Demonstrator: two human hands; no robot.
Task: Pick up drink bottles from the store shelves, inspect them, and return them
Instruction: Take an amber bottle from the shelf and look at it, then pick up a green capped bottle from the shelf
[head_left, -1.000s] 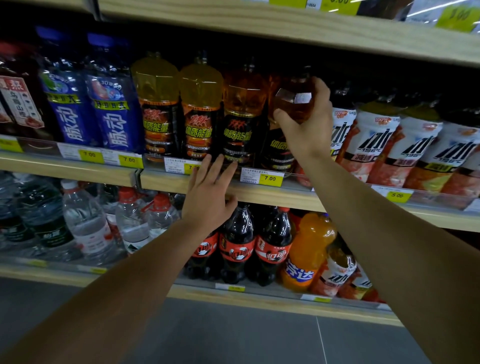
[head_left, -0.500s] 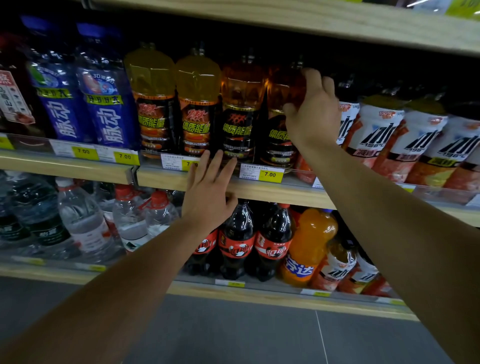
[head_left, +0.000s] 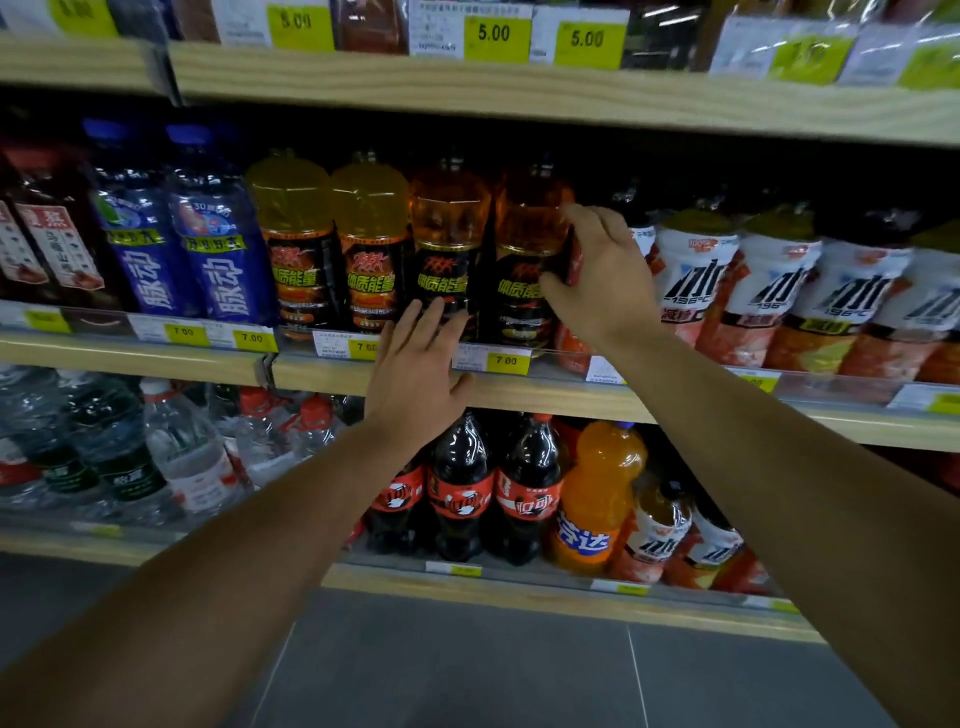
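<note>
Four amber energy-drink bottles with black labels stand in a row on the middle shelf (head_left: 571, 402). My right hand (head_left: 597, 275) curls round the right side of the rightmost one (head_left: 524, 228) at label height, thumb across the label front, fingers reaching behind. The bottle is upright and stands in its row. My left hand (head_left: 415, 374) lies flat on the shelf's front edge and price rail, with straight fingers touching the foot of the neighbouring amber bottle (head_left: 449, 228).
Blue drink bottles (head_left: 223, 244) stand to the left and white-and-red labelled bottles (head_left: 696, 280) to the right. The lower shelf holds water bottles (head_left: 182, 462), cola bottles (head_left: 462, 483) and an orange soda (head_left: 602, 483). The upper shelf edge (head_left: 519, 98) carries price tags. Grey floor lies below.
My right hand has slid down from the amber bottle's shoulder to its label. The left hand has stayed on the shelf edge. The view has tilted up.
</note>
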